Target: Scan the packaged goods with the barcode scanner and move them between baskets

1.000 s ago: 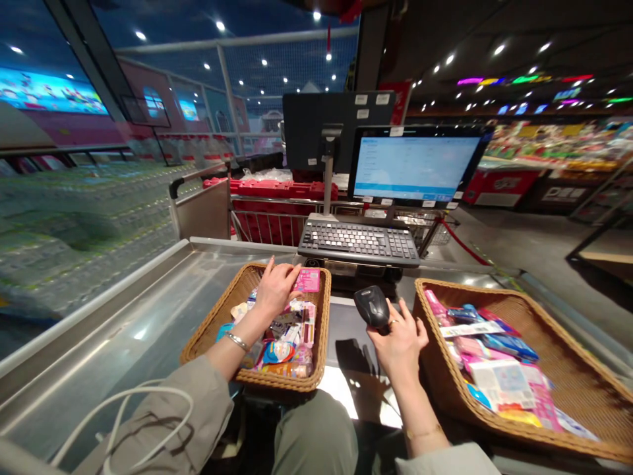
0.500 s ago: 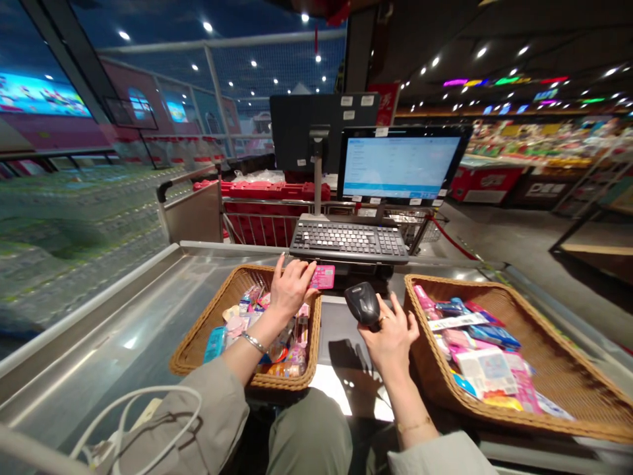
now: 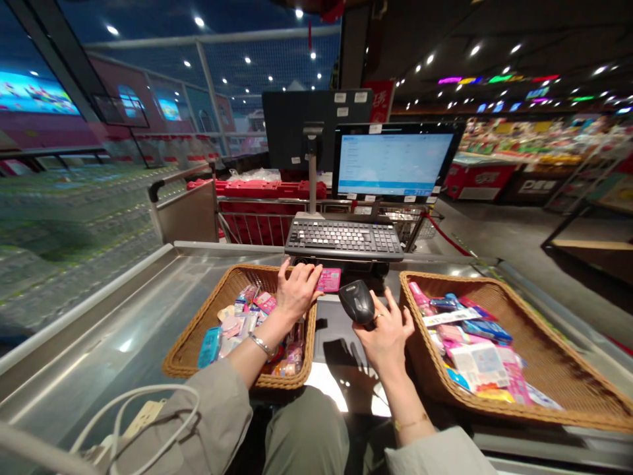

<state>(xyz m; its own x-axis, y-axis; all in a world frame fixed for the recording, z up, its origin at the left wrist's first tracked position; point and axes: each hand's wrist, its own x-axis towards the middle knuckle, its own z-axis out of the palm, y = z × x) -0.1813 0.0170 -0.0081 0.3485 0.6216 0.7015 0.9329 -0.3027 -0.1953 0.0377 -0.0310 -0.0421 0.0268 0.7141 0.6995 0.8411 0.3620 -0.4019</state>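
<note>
My left hand (image 3: 295, 290) pinches a small pink packet (image 3: 329, 280) and holds it out past the right rim of the left wicker basket (image 3: 198, 330), which holds several small packets. My right hand (image 3: 386, 333) grips a black handheld barcode scanner (image 3: 357, 302), its head close to the pink packet. Both hands hover over the dark counter strip between the two baskets.
A right wicker basket (image 3: 558, 376) holds several pink and blue packets. Behind the hands sit a keyboard (image 3: 344, 239), a lit monitor (image 3: 393, 162) and a second screen's back (image 3: 309, 128). A steel counter (image 3: 123, 330) runs left; a white cable (image 3: 123, 409) lies near my left sleeve.
My left hand lifted the pink packet out of the left basket and carried it right toward the scanner. My right hand with the scanner shifted slightly left and up.
</note>
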